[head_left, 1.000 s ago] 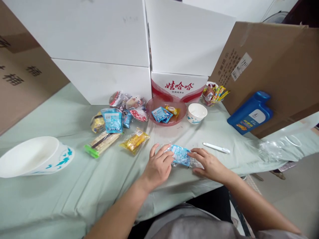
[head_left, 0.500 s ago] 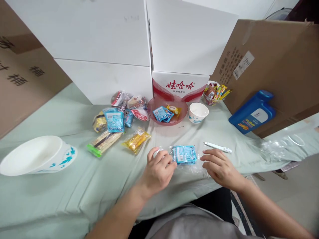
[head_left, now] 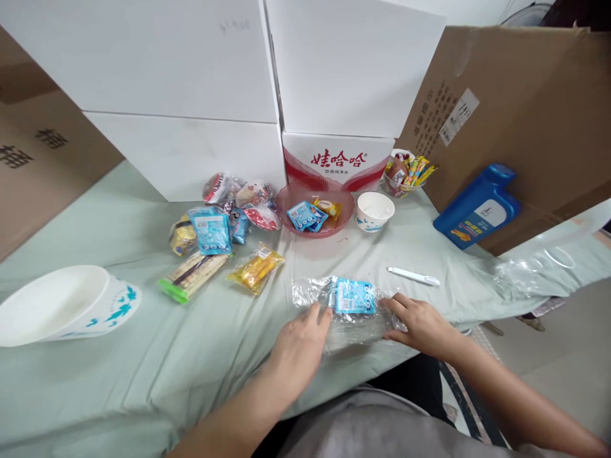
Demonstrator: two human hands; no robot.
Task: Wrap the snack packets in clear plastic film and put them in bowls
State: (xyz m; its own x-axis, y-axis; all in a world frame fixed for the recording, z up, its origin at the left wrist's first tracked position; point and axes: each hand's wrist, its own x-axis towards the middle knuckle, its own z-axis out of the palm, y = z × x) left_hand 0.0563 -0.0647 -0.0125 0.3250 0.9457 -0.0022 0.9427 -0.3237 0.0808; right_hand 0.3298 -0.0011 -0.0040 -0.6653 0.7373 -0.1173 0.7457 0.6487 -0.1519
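Observation:
A blue snack packet (head_left: 356, 296) lies on a sheet of clear plastic film (head_left: 356, 331) near the table's front edge. My left hand (head_left: 300, 343) rests at the film's left side, its fingers stretched toward the packet and touching or just over the film. To the right of the packet, my right hand (head_left: 422, 323) has thumb and fingers apart on the film's edge. Neither hand is closed round anything that I can see. A white pen-shaped cutter (head_left: 413, 276) lies just beyond my right hand.
Left of the hands are a yellow snack pack (head_left: 258, 268), a green-ended pack (head_left: 195, 277) and a large paper tub (head_left: 119, 305). Behind stand a pink bowl (head_left: 347, 216) with packets, a small paper cup (head_left: 375, 213), a candy bowl (head_left: 403, 183) and a blue bottle (head_left: 477, 207).
Both hands have lowered onto the film, which is now spread wider around the blue packet. My left hand has straightened its curled fingers. The view has shifted slightly.

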